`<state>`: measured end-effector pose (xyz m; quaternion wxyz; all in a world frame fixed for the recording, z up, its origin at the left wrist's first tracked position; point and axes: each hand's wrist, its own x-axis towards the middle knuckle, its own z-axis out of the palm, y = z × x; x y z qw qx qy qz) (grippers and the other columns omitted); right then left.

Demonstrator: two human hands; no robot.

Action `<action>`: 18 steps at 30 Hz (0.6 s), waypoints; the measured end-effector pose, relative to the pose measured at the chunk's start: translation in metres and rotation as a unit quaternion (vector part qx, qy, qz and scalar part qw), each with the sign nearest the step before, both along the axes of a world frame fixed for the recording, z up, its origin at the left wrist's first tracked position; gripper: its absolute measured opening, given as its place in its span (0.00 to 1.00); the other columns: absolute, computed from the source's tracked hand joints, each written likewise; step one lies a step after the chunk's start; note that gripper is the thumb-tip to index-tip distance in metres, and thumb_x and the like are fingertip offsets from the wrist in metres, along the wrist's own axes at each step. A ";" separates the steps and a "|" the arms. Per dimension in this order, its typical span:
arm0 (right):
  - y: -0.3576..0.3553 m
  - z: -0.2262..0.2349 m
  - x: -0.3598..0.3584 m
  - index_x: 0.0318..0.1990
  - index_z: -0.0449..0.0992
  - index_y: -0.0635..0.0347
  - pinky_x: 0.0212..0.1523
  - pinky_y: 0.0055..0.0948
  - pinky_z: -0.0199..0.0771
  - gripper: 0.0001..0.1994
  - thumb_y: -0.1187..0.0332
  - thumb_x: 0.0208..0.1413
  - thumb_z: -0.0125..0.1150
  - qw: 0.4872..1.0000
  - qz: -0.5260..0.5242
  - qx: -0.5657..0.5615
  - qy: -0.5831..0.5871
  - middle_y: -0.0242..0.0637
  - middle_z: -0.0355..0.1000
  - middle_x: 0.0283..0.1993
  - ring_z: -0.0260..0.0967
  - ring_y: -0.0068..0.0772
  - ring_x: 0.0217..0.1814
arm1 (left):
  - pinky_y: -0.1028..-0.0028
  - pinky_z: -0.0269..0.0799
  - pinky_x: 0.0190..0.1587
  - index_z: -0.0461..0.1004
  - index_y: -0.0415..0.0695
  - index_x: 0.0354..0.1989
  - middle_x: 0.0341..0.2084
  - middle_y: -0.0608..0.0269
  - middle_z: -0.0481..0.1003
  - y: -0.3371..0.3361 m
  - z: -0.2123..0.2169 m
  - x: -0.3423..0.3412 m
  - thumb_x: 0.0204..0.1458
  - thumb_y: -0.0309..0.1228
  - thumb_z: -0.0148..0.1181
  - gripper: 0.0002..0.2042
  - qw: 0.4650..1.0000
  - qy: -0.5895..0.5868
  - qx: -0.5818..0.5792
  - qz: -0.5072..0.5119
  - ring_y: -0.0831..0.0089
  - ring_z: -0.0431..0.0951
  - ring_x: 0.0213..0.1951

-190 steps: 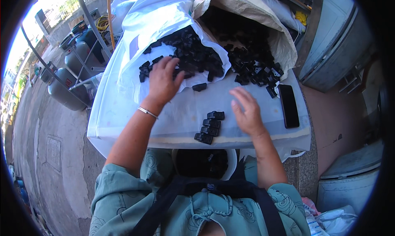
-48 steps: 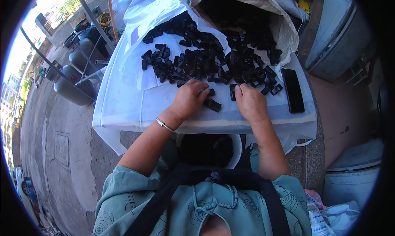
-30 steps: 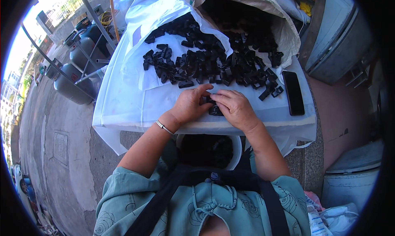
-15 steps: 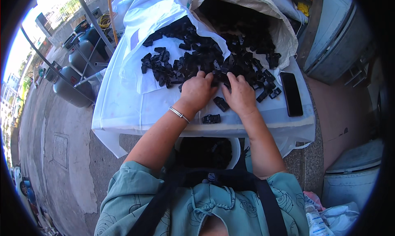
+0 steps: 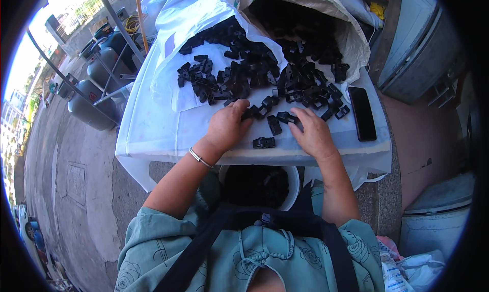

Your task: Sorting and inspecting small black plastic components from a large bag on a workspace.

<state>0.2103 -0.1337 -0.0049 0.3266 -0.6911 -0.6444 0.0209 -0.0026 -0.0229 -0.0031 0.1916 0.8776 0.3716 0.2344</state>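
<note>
Many small black plastic pieces (image 5: 234, 73), clip-like in shape, lie heaped on the white-covered table before me. My left hand (image 5: 226, 126), with a bracelet at its wrist, has its thumb and fingers closed round one black plastic piece (image 5: 249, 112). At the right, another piece (image 5: 287, 117) is pinched at its end between the thumb and fingers of my right hand (image 5: 313, 131). Between the hands lie a loose piece (image 5: 274, 125) and, beyond it, one more (image 5: 268, 103). A single piece (image 5: 263, 142) rests close to the table's front edge.
Two open sacks, a white one (image 5: 175, 24) and a beige one (image 5: 356, 32), spill black pieces onto the table. A dark phone (image 5: 361, 113) lies at the right. Below the front edge stands a white bucket (image 5: 294, 187) with dark contents. Grey gas cylinders (image 5: 91, 106) stand left.
Both hands have drawn back from the heap toward me and moved apart. Several black pieces have come nearer, one now in each hand's fingers.
</note>
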 end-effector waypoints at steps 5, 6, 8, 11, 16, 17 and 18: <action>0.000 0.006 -0.016 0.45 0.75 0.62 0.44 0.34 0.75 0.15 0.74 0.48 0.63 0.989 0.141 -0.037 0.002 0.43 0.72 0.43 0.73 0.44 0.44 | 0.62 0.74 0.40 0.71 0.45 0.45 0.37 0.55 0.77 0.002 -0.006 -0.009 0.46 0.28 0.61 0.16 0.999 -0.039 0.028 -0.023 0.54 0.78 0.37; -0.002 0.008 -0.017 0.45 0.75 0.62 0.44 0.34 0.75 0.15 0.74 0.48 0.63 0.989 0.141 -0.036 0.003 0.43 0.72 0.43 0.73 0.44 0.44 | 0.62 0.74 0.40 0.71 0.44 0.45 0.36 0.55 0.77 0.001 -0.005 -0.009 0.45 0.28 0.61 0.16 0.998 -0.029 0.048 -0.024 0.54 0.78 0.37; -0.005 0.010 -0.018 0.46 0.75 0.62 0.46 0.34 0.75 0.15 0.74 0.48 0.63 0.979 0.192 -0.067 0.005 0.43 0.72 0.43 0.73 0.43 0.45 | 0.62 0.74 0.39 0.71 0.44 0.45 0.36 0.55 0.77 -0.002 -0.002 -0.012 0.45 0.28 0.61 0.16 0.997 -0.019 0.068 -0.024 0.54 0.78 0.37; -0.008 0.011 -0.023 0.47 0.75 0.62 0.47 0.34 0.75 0.16 0.74 0.49 0.63 0.982 0.190 -0.020 -0.004 0.43 0.72 0.45 0.73 0.43 0.46 | 0.64 0.74 0.36 0.71 0.42 0.47 0.36 0.53 0.77 -0.008 0.002 -0.026 0.45 0.25 0.63 0.18 0.996 -0.014 0.083 -0.019 0.56 0.79 0.33; -0.001 0.008 -0.027 0.49 0.75 0.61 0.47 0.34 0.75 0.17 0.77 0.49 0.62 0.976 0.203 -0.010 0.075 0.43 0.72 0.47 0.73 0.43 0.46 | 0.69 0.73 0.29 0.69 0.44 0.52 0.36 0.57 0.79 -0.020 0.002 -0.034 0.43 0.22 0.64 0.23 0.989 -0.070 -0.032 -0.130 0.65 0.77 0.24; -0.001 0.010 -0.029 0.49 0.76 0.60 0.47 0.35 0.75 0.17 0.78 0.49 0.61 0.973 0.189 0.003 0.135 0.44 0.73 0.47 0.73 0.43 0.46 | 0.69 0.73 0.28 0.67 0.45 0.54 0.36 0.58 0.79 -0.022 -0.002 -0.032 0.44 0.22 0.65 0.26 0.988 -0.078 -0.020 -0.130 0.67 0.77 0.23; 0.002 0.007 -0.032 0.49 0.76 0.60 0.47 0.35 0.75 0.17 0.78 0.49 0.61 0.972 0.190 0.002 0.135 0.44 0.73 0.47 0.73 0.43 0.46 | 0.69 0.73 0.28 0.67 0.45 0.54 0.36 0.58 0.79 -0.023 -0.004 -0.029 0.44 0.22 0.65 0.26 0.988 -0.078 -0.021 -0.129 0.67 0.77 0.23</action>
